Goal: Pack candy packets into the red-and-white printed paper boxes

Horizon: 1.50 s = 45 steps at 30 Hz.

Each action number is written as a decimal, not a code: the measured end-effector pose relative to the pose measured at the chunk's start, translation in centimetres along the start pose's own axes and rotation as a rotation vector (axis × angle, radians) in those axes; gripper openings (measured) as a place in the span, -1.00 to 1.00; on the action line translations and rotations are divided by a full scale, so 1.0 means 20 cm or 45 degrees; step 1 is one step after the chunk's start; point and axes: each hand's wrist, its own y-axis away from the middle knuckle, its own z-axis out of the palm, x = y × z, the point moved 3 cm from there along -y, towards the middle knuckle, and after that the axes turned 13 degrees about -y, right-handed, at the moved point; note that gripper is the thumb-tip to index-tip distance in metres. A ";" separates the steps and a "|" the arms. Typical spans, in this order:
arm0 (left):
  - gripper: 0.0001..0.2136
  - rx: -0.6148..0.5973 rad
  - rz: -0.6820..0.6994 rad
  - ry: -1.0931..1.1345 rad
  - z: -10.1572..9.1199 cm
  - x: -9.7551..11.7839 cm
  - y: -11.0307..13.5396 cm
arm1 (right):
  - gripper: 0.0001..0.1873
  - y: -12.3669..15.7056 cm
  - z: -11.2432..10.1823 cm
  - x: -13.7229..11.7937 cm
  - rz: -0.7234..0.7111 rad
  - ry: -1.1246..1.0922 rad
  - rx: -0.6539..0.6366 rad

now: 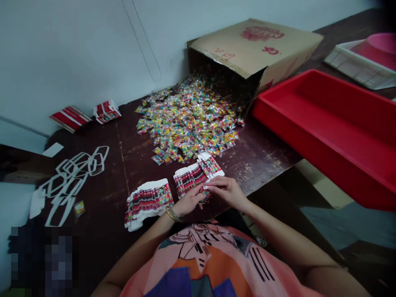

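Observation:
My left hand [189,201] and my right hand [229,191] meet near the table's front edge, fingers closed around a small red printed carton, mostly covered by them. Just behind is a fanned row of flat printed cartons [191,177] with white flaps, a few lying crosswise on its right end. Beside my left wrist lies a second fanned row of the same cartons [148,200]. Farther back spreads a big heap of small clear packets of colourful candy [192,119].
A cardboard box [253,45] lies on its side behind the heap, packets at its mouth. At right a red tray [334,123] juts past the table edge. Leftward are white paper bands [72,173], one loose candy packet [79,208] and red carton bundles [71,118] by the wall.

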 end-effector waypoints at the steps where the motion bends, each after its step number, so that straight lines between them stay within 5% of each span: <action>1: -0.52 0.004 0.003 -0.060 0.00 0.00 0.00 | -0.81 0.01 -0.01 0.01 0.017 -0.005 0.008; 5: -0.52 -0.047 0.016 -0.120 -0.01 -0.01 0.00 | -0.76 0.05 -0.02 0.04 -0.096 0.147 -0.038; 9: -0.48 -0.081 -0.152 0.136 0.08 -0.03 -0.02 | -0.66 0.07 -0.03 0.03 -0.258 0.473 -0.230; 14: -0.49 -0.222 -0.158 0.319 0.20 0.00 -0.07 | -0.70 0.12 -0.23 -0.03 -0.014 0.372 -0.272; 18: -0.56 -0.151 -0.099 0.165 0.09 0.01 -0.10 | -0.69 0.13 -0.37 -0.03 0.238 0.492 -0.525; 23: -0.63 0.019 -0.158 0.298 -0.03 -0.05 -0.10 | -0.40 -0.13 -0.39 0.17 -0.051 0.876 -0.384; 27: -0.64 -0.018 -0.189 0.333 -0.05 -0.09 -0.04 | -0.73 -0.23 -0.37 0.25 -0.149 0.848 -0.606; 34: -0.54 0.020 -0.196 0.657 -0.04 -0.10 -0.03 | -0.74 -0.09 -0.24 0.07 -0.279 0.818 -0.402; 40: -0.62 0.017 -0.244 0.509 0.01 -0.07 -0.07 | -0.41 -0.30 -0.23 0.23 0.090 1.249 -0.001; 45: -0.60 0.029 -0.236 0.452 0.02 -0.12 -0.04 | -0.53 -0.34 -0.14 0.27 0.260 1.379 0.080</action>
